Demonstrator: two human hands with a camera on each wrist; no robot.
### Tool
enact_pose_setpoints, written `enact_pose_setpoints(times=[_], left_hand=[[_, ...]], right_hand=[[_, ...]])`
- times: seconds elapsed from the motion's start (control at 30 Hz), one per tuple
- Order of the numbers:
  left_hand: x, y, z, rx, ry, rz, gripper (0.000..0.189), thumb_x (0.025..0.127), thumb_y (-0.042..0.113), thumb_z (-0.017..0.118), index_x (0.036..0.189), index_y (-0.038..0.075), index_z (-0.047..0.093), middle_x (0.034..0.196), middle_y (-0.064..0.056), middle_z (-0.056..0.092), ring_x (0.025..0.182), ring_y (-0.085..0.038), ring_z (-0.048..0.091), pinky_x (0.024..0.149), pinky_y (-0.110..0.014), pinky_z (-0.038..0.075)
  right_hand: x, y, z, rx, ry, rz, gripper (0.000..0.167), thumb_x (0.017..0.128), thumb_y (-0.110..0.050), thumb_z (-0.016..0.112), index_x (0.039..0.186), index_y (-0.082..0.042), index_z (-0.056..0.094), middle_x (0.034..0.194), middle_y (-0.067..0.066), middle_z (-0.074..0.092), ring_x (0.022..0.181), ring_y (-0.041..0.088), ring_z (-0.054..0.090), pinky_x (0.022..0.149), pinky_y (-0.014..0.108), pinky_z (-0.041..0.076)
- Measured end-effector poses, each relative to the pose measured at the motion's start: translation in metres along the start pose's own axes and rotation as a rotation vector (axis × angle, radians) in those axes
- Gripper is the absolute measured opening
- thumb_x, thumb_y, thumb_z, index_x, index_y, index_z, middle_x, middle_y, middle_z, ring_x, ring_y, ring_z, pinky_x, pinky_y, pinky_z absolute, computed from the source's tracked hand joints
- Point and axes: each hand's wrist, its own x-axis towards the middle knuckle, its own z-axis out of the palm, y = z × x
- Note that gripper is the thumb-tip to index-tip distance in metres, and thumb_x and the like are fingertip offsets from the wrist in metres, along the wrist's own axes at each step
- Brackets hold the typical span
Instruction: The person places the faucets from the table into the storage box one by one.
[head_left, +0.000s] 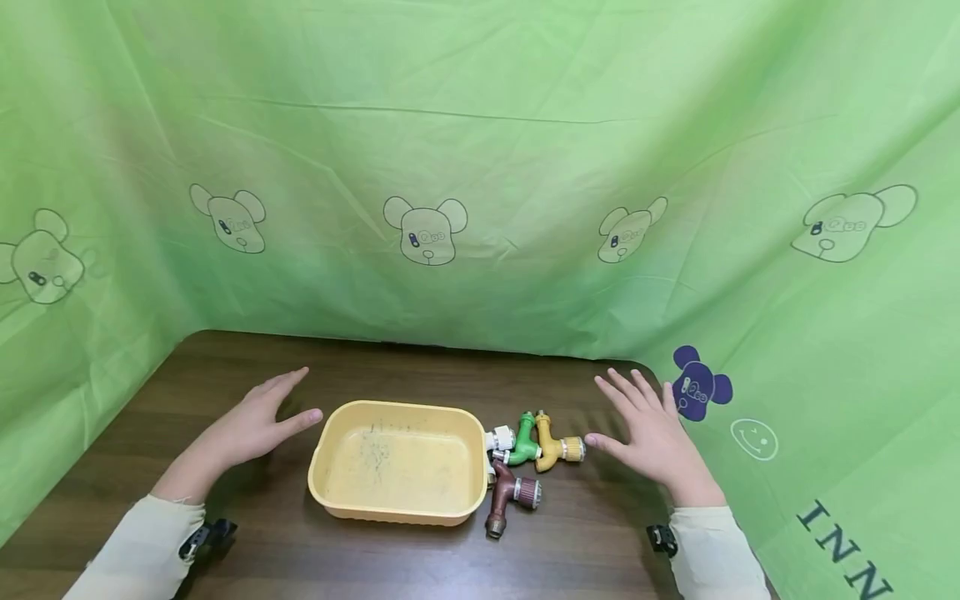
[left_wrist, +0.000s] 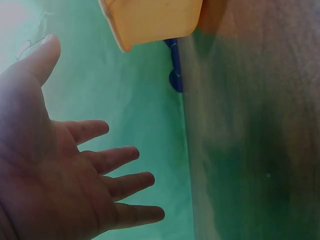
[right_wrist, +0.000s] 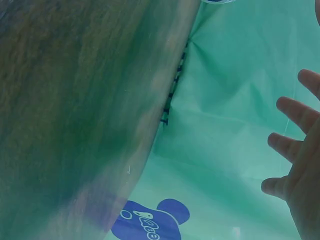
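A yellow plastic basin [head_left: 397, 508] stands on the table, with dark specks on its floor. Against its right side is a cluster of small taps: a white tap [head_left: 501, 438], partly hidden, a green tap [head_left: 525, 443], a yellow tap [head_left: 553, 448] and a dark red tap [head_left: 508, 493]. My left hand [head_left: 251, 422] hovers left of the basin, fingers extended and holding nothing. To the right of the taps my right hand [head_left: 648, 437] is spread, its thumb close to the yellow tap's knob. In the left wrist view the basin's corner [left_wrist: 155, 22] shows above the fingers.
The brown wooden table [head_left: 390, 562] has a green cloth [head_left: 450, 308] with printed bear heads hanging behind and at both sides. Black wrist straps sit on both sleeves.
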Motion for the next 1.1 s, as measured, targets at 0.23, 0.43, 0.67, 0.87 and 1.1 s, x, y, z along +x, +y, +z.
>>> enact_pose_setpoints(times=[0.23, 0.43, 0.67, 0.87, 1.1], left_hand=[[-0.005, -0.003, 0.007, -0.051, 0.04, -0.007, 0.088, 0.099, 0.059, 0.058, 0.16, 0.003, 0.03, 0.16, -0.028, 0.035, 0.145, -0.052, 0.031, 0.113, -0.073, 0.03], [-0.01, 0.001, 0.014, -0.097, 0.075, -0.011, 0.084, 0.1, 0.056, 0.058, 0.158, 0.002, 0.033, 0.159, -0.028, 0.036, 0.145, -0.051, 0.033, 0.112, -0.072, 0.032], [-0.013, 0.006, 0.024, -0.14, 0.098, -0.058, 0.082, 0.1, 0.056, 0.057, 0.159, 0.005, 0.032, 0.16, -0.027, 0.035, 0.146, -0.05, 0.033, 0.113, -0.071, 0.033], [-0.017, 0.009, 0.028, -0.169, 0.104, -0.096, 0.083, 0.101, 0.058, 0.055, 0.159, 0.003, 0.032, 0.16, -0.027, 0.035, 0.146, -0.05, 0.032, 0.114, -0.07, 0.031], [-0.02, 0.017, 0.028, -0.208, 0.098, -0.126, 0.082, 0.101, 0.06, 0.053, 0.158, 0.003, 0.033, 0.159, -0.027, 0.037, 0.145, -0.05, 0.034, 0.112, -0.07, 0.034]], right_hand=[[0.001, 0.0, -0.001, 0.006, 0.009, -0.009, 0.096, 0.085, -0.065, 0.071, 0.163, -0.029, 0.027, 0.167, 0.009, 0.029, 0.154, 0.044, 0.018, 0.12, 0.07, -0.009], [0.001, -0.002, -0.002, 0.011, 0.011, -0.011, 0.096, 0.085, -0.065, 0.071, 0.163, -0.029, 0.028, 0.168, 0.009, 0.029, 0.154, 0.044, 0.018, 0.121, 0.069, -0.01], [0.001, -0.001, -0.001, 0.017, 0.015, -0.012, 0.096, 0.086, -0.064, 0.071, 0.163, -0.028, 0.028, 0.168, 0.009, 0.029, 0.154, 0.043, 0.017, 0.12, 0.07, -0.009], [0.002, -0.002, -0.001, 0.008, 0.018, -0.017, 0.096, 0.085, -0.065, 0.071, 0.163, -0.028, 0.029, 0.167, 0.01, 0.03, 0.154, 0.044, 0.019, 0.12, 0.07, -0.01], [0.0, -0.001, 0.002, 0.009, 0.019, -0.019, 0.096, 0.085, -0.064, 0.072, 0.163, -0.028, 0.029, 0.167, 0.01, 0.03, 0.153, 0.045, 0.019, 0.119, 0.071, -0.009]])
